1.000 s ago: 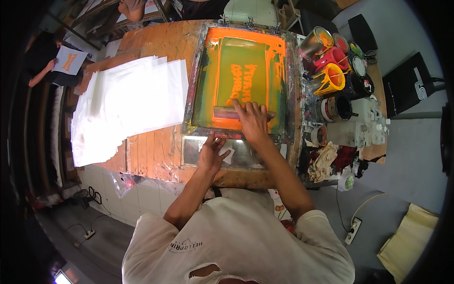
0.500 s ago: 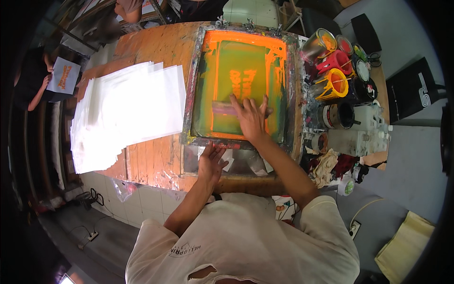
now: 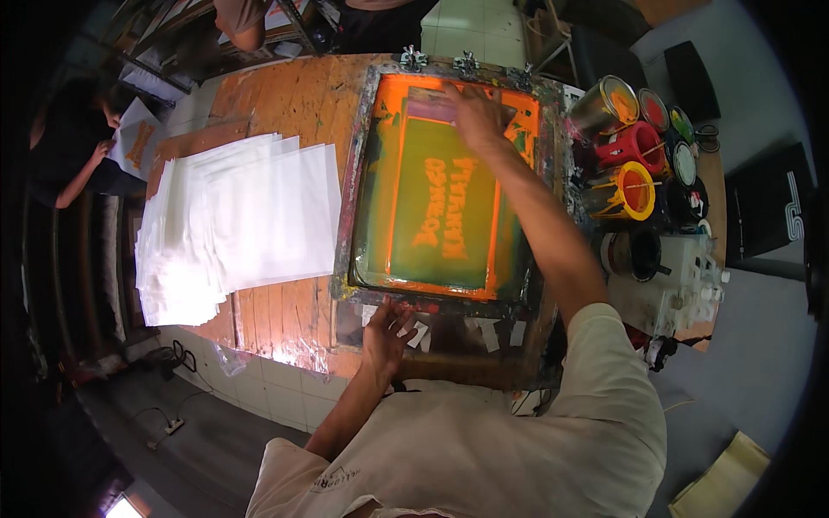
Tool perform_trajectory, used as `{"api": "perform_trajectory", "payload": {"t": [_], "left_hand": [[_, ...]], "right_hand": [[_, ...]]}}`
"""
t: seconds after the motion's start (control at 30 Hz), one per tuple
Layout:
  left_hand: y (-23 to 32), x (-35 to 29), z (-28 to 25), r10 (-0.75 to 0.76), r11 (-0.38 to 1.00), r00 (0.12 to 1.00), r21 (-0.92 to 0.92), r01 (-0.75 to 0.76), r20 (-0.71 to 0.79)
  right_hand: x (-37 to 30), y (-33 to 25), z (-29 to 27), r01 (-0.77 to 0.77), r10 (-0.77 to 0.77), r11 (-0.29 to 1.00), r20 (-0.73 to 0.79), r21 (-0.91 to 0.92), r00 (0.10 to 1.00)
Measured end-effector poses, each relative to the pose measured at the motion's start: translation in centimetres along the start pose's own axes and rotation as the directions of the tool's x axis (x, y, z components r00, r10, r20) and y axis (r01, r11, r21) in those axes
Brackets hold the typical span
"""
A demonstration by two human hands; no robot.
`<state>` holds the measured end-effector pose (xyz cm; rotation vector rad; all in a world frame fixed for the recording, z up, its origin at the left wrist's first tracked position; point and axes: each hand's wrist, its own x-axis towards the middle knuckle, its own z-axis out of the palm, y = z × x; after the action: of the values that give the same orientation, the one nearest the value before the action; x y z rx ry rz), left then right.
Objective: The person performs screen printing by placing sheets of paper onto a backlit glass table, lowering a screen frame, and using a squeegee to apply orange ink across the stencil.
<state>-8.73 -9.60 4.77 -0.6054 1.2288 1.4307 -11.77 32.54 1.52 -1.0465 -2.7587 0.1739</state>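
The right hand (image 3: 473, 116) is closed over a squeegee (image 3: 432, 105), which lies crosswise inside the far end of the screen frame (image 3: 354, 198). Its fingers reach over the squeegee's upper side. The left hand (image 3: 389, 338) is at the near edge of the frame, palm partly open and fingers loosely parted, with nothing gripped; its fingertips seem to rest on the rim, though the contact is hard to make out from above. The two hands are well apart, one at each end of the frame.

Orange ink (image 3: 509, 131) lies along the frame's far end and in bands down the mesh. Containers crowd to the right of the frame: a metal can (image 3: 617, 102) with orange-yellow ink, a red tub (image 3: 639, 148) with a stick in it, and a yellow-rimmed tub (image 3: 637, 191) of orange ink. Nearer stand an open dark can (image 3: 644, 253), its contents too shadowed to tell, and translucent jugs (image 3: 678, 281). A stack of white sheets (image 3: 242, 216) lies left of the frame.
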Motion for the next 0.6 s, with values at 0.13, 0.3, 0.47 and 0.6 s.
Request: {"api": "perform_trajectory", "payload": {"t": [0.13,0.3,0.47,0.6], "left_hand": [[-0.2,0.5,-0.8,-0.015,0.999,1.0,-0.037,0.016,0.023],[-0.4,1.2,-1.9,0.003,0.999,0.996,-0.053,0.002,0.084],[0.1,1.0,-1.6,0.073,0.996,0.981,-0.054,-0.065,0.178],[0.4,0.9,-1.7,0.124,0.992,0.964,-0.038,-0.119,0.233]], "right_hand": [[-0.2,5.0,0.6,-0.04,0.028,0.997,-0.174,-0.062,0.984],[-0.8,5.7,0.7,-0.032,-0.036,0.971,-0.276,-0.237,0.96],[-4.3,-0.6,-0.5,0.137,-0.16,0.983,-0.203,-0.121,0.966],[-13.5,-5.6,-3.6,0.195,-0.195,0.981,-0.17,-0.018,0.966]]}}
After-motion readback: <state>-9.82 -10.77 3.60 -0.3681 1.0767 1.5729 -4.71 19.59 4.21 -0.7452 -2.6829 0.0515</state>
